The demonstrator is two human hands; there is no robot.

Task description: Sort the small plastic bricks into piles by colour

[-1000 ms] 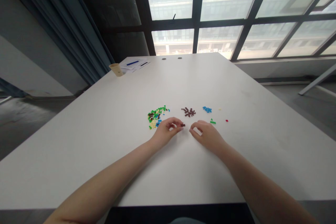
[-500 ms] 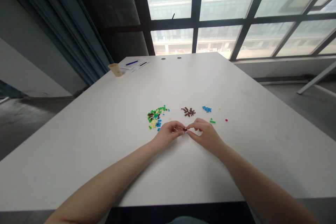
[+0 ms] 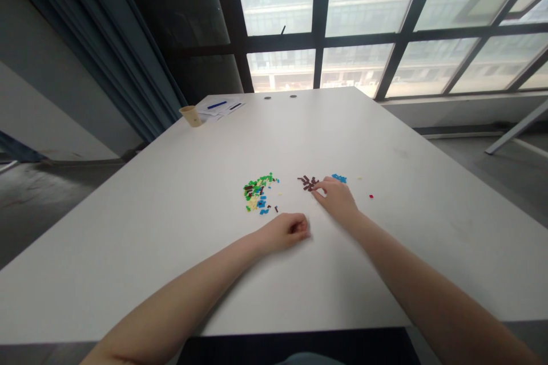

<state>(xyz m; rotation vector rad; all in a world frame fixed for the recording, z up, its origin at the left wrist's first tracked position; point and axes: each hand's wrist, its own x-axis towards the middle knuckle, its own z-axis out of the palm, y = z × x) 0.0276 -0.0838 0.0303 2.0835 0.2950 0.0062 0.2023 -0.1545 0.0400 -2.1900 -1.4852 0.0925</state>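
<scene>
My right hand [image 3: 336,197] reaches to the right edge of a small pile of brown toy building bricks [image 3: 307,182], thumb and forefinger pinched on a brown brick there. Nearer to me, my left hand [image 3: 285,232] rests low over the table with its fingers curled in; whatever may be inside them is hidden. A mixed heap of green, yellow, blue and brown bricks [image 3: 258,191] lies beyond it to the left. Two small dark pieces [image 3: 276,209] sit between that heap and my left hand. Blue bricks [image 3: 339,178] show just behind my right hand, partly covered.
A red piece [image 3: 371,197] and a pale yellow one [image 3: 359,178] lie to the right on the white table [image 3: 385,274]. At the far left stand a paper cup [image 3: 191,116] and papers [image 3: 209,109] with a blue pen [image 3: 217,105].
Both hands met at a small brown brick, then parted. My right hand has moved forward to the brown pile, covering the green pieces; my left hand has drawn back and curled. Dark pieces now show beside the heap.
</scene>
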